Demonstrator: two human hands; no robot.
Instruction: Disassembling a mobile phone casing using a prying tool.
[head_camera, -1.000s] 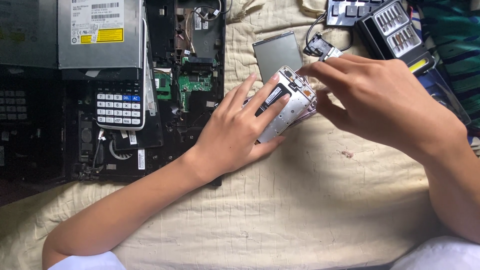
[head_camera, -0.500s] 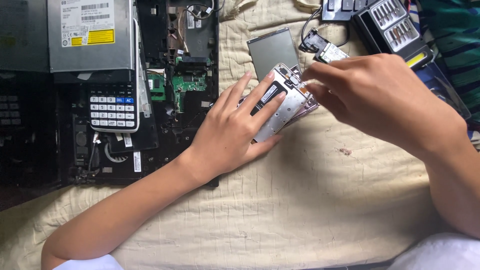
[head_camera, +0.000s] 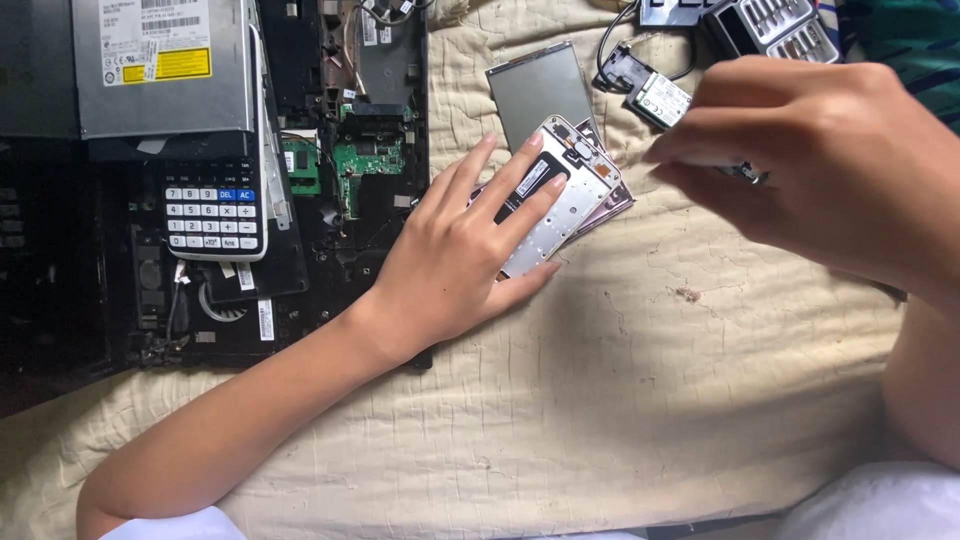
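Note:
A disassembled phone (head_camera: 578, 188), a silver inner frame over a pinkish back, lies tilted on a cream quilted cloth (head_camera: 620, 400). My left hand (head_camera: 455, 255) lies flat on its lower half, fingers spread, pressing it down. My right hand (head_camera: 810, 160) hovers to the right of the phone, clear of it. Its fingers are pinched on a small dark tool (head_camera: 748, 172), most of which is hidden inside the hand.
A grey flat panel (head_camera: 535, 85) lies just behind the phone. An opened laptop chassis (head_camera: 370, 160) with a green circuit board fills the left, with a calculator (head_camera: 213, 220) and a silver optical drive (head_camera: 160, 65) on it. A cabled small module (head_camera: 655, 95) and a bit case (head_camera: 775, 25) sit at the back right.
My right hand has lifted off the phone's top edge and drawn back to the right. My left hand stays pressed on the phone.

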